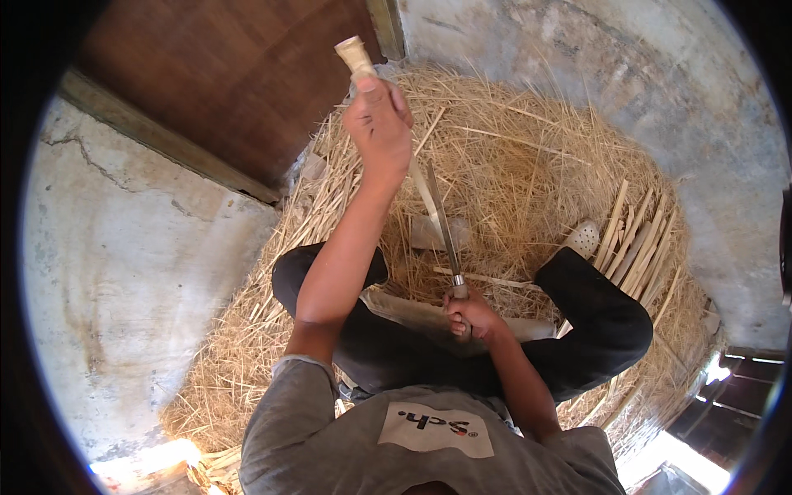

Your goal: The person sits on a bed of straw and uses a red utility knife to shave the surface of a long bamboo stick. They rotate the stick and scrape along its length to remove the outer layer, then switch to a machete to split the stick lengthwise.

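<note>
My left hand [379, 124] is raised high, fingers wrapped round a pale bamboo strip. Its thick, knobbed end [355, 54] sticks out above the fist. Below the fist, the thin part of the bamboo strip [424, 190] slants down against or close beside a knife blade; whether they touch I cannot tell. Low in front of my body, my right hand [470, 317] grips the handle of this long knife [447, 235], its narrow blade pointing up and away from me. A pale log [412, 315] lies across in front of my lap, partly hidden by my right hand.
Straw-like shavings [511, 157] cover the floor around my bent legs. A flat greyish block [425, 234] sits behind the blade. Split bamboo strips [639, 239] lie at the right, next to a pale perforated clog [582, 238]. Walls [652, 91] and a brown wooden panel [223, 74] enclose the spot.
</note>
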`<state>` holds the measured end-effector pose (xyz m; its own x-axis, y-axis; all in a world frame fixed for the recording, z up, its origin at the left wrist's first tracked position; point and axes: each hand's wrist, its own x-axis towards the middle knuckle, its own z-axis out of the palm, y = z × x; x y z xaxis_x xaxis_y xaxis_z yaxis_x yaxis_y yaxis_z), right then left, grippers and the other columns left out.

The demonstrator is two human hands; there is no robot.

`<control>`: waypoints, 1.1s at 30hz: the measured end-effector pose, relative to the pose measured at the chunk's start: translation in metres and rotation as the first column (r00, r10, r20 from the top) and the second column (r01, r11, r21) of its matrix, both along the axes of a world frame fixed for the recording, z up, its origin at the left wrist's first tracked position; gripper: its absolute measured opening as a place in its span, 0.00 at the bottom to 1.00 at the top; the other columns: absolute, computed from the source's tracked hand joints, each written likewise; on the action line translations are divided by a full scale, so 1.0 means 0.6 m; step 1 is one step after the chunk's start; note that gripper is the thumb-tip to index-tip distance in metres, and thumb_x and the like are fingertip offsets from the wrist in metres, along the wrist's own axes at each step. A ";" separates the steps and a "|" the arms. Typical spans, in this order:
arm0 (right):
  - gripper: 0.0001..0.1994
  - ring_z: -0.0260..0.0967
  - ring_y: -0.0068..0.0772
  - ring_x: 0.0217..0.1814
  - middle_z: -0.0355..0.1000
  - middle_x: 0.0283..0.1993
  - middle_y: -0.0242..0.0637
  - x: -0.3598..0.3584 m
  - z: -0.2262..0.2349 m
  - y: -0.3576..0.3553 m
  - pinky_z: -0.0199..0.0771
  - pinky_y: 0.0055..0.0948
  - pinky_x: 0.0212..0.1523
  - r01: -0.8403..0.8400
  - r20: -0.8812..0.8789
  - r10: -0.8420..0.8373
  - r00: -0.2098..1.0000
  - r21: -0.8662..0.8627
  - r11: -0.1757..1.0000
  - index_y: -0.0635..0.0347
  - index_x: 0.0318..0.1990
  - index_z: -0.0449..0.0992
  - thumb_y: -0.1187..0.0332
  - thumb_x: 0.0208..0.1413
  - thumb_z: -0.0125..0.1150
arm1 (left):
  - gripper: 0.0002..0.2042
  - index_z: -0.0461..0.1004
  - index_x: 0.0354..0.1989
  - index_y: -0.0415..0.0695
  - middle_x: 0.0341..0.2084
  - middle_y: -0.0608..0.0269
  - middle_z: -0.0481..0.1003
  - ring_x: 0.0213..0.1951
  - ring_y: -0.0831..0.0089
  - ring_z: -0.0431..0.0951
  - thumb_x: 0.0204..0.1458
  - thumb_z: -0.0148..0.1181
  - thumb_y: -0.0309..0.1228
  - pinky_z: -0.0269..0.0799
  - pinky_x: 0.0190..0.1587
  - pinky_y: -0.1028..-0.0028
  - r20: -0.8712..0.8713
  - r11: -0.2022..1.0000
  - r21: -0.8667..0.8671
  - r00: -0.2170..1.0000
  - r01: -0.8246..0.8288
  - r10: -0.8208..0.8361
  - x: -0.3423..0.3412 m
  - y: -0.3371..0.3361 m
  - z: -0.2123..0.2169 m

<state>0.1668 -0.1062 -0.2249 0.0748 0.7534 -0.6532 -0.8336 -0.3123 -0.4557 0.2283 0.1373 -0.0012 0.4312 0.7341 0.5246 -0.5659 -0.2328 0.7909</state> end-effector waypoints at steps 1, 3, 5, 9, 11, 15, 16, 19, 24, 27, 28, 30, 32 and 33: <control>0.07 0.51 0.22 0.09 0.56 0.15 0.28 -0.003 0.002 -0.002 0.54 0.27 0.12 0.014 -0.085 -0.011 0.996 0.034 0.999 0.56 0.33 0.66 0.77 0.47 0.55 | 0.28 0.58 0.20 0.43 0.12 0.71 0.55 0.14 0.82 0.52 0.60 0.42 0.56 0.46 0.18 0.77 -0.015 0.999 0.028 1.000 -0.016 0.017 0.007 -0.011 0.001; 0.08 0.50 0.20 0.09 0.55 0.15 0.27 -0.010 0.004 -0.006 0.52 0.26 0.11 0.051 -0.254 -0.025 0.967 0.099 0.994 0.55 0.34 0.65 0.78 0.47 0.54 | 0.28 0.59 0.20 0.42 0.12 0.71 0.55 0.14 0.82 0.52 0.60 0.41 0.56 0.46 0.18 0.77 -0.045 0.996 0.081 0.999 0.019 -0.016 0.014 -0.028 -0.001; 0.08 0.49 0.20 0.09 0.55 0.15 0.26 -0.017 0.003 -0.007 0.52 0.26 0.11 0.122 -0.340 -0.059 0.938 0.165 0.979 0.55 0.35 0.65 0.78 0.48 0.55 | 0.28 0.59 0.20 0.42 0.12 0.71 0.55 0.14 0.82 0.52 0.60 0.41 0.56 0.46 0.18 0.77 -0.051 0.994 0.094 0.997 0.062 -0.058 0.017 -0.034 0.004; 0.09 0.49 0.19 0.08 0.55 0.14 0.25 -0.003 0.012 -0.014 0.53 0.26 0.11 0.388 -0.526 -0.144 0.838 0.389 0.835 0.55 0.36 0.65 0.77 0.48 0.56 | 0.28 0.59 0.20 0.42 0.12 0.70 0.56 0.14 0.82 0.52 0.61 0.41 0.56 0.46 0.18 0.77 0.053 0.995 -0.004 0.993 0.104 -0.103 0.008 -0.040 0.020; 0.08 0.52 0.21 0.09 0.56 0.15 0.27 0.010 0.035 -0.008 0.55 0.26 0.11 0.283 -0.283 -0.206 0.937 0.266 0.922 0.58 0.34 0.65 0.79 0.47 0.54 | 0.28 0.59 0.20 0.43 0.12 0.70 0.56 0.14 0.81 0.52 0.61 0.41 0.56 0.46 0.18 0.77 0.064 0.996 0.012 0.994 0.085 -0.085 0.008 -0.043 0.028; 0.07 0.55 0.24 0.09 0.58 0.15 0.31 0.004 0.064 0.007 0.58 0.27 0.11 0.123 0.364 -0.109 0.925 -0.016 0.992 0.60 0.31 0.64 0.81 0.46 0.53 | 0.27 0.60 0.19 0.43 0.12 0.70 0.58 0.14 0.83 0.56 0.62 0.41 0.53 0.49 0.17 0.79 0.002 0.992 0.120 0.999 0.043 -0.044 0.012 -0.046 0.008; 0.06 0.55 0.24 0.09 0.59 0.16 0.31 0.001 0.075 0.010 0.58 0.28 0.11 0.108 0.433 -0.084 0.897 -0.033 0.994 0.60 0.30 0.64 0.81 0.46 0.53 | 0.26 0.60 0.19 0.43 0.12 0.70 0.60 0.15 0.83 0.58 0.63 0.40 0.51 0.51 0.17 0.80 0.006 0.990 0.138 0.999 0.033 -0.034 0.011 -0.043 0.005; 0.06 0.56 0.24 0.10 0.60 0.16 0.31 -0.011 0.126 0.025 0.59 0.27 0.10 0.105 0.587 -0.058 0.808 -0.047 0.993 0.60 0.31 0.64 0.81 0.46 0.53 | 0.26 0.60 0.19 0.43 0.12 0.69 0.60 0.15 0.83 0.59 0.63 0.40 0.51 0.51 0.17 0.79 0.032 0.997 0.067 0.999 0.026 -0.028 0.003 -0.036 0.000; 0.05 0.62 0.26 0.15 0.62 0.17 0.32 -0.008 0.076 0.037 0.60 0.32 0.15 0.143 0.769 -0.011 0.640 -0.104 0.984 0.62 0.27 0.65 0.75 0.49 0.56 | 0.27 0.59 0.19 0.43 0.11 0.69 0.60 0.14 0.82 0.58 0.63 0.39 0.52 0.51 0.17 0.79 0.025 0.997 0.068 0.999 -0.026 0.025 -0.003 -0.016 0.001; 0.09 0.62 0.28 0.17 0.63 0.18 0.34 0.021 -0.171 0.010 0.59 0.37 0.19 0.168 0.806 0.227 0.547 -0.371 0.913 0.63 0.24 0.68 0.68 0.49 0.59 | 0.27 0.59 0.19 0.43 0.10 0.68 0.59 0.13 0.81 0.57 0.63 0.39 0.53 0.51 0.16 0.78 0.026 0.999 0.024 0.999 -0.044 0.044 -0.012 -0.009 0.003; 0.11 0.61 0.30 0.18 0.64 0.18 0.36 0.037 -0.219 -0.006 0.59 0.39 0.21 0.159 0.712 0.310 0.630 -0.509 0.846 0.64 0.23 0.69 0.66 0.49 0.59 | 0.27 0.59 0.19 0.43 0.10 0.68 0.59 0.13 0.81 0.57 0.63 0.39 0.53 0.51 0.16 0.78 0.039 0.999 0.006 0.998 -0.045 0.045 -0.011 -0.005 0.007; 0.09 0.61 0.31 0.18 0.64 0.18 0.37 0.078 -0.313 -0.041 0.58 0.39 0.20 -0.110 0.795 0.464 0.390 -0.460 0.881 0.65 0.25 0.70 0.67 0.49 0.58 | 0.27 0.59 0.19 0.43 0.10 0.68 0.58 0.13 0.81 0.57 0.63 0.39 0.52 0.51 0.16 0.77 0.066 0.999 0.038 0.998 -0.009 0.007 -0.011 -0.003 0.001; 0.08 0.61 0.31 0.17 0.65 0.18 0.37 0.070 -0.305 -0.016 0.59 0.38 0.20 -0.124 0.777 0.450 0.441 -0.443 0.888 0.66 0.27 0.71 0.69 0.49 0.57 | 0.26 0.58 0.19 0.43 0.10 0.68 0.58 0.13 0.81 0.56 0.63 0.39 0.52 0.50 0.16 0.77 0.080 0.997 0.031 0.995 0.064 -0.067 -0.024 -0.005 -0.001; 0.07 0.61 0.31 0.17 0.64 0.18 0.36 0.064 -0.292 -0.008 0.59 0.38 0.19 0.008 0.708 0.363 0.605 -0.462 0.887 0.66 0.28 0.71 0.69 0.49 0.57 | 0.26 0.58 0.19 0.43 0.10 0.68 0.58 0.13 0.81 0.56 0.63 0.39 0.52 0.50 0.17 0.77 0.081 0.999 0.035 0.996 0.033 -0.035 -0.030 0.004 0.002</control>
<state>0.2055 -0.1109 -0.4000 0.5716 0.5091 -0.6435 -0.1445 -0.7095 -0.6897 0.2102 0.1400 0.0001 0.4105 0.7012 0.5829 -0.6360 -0.2379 0.7341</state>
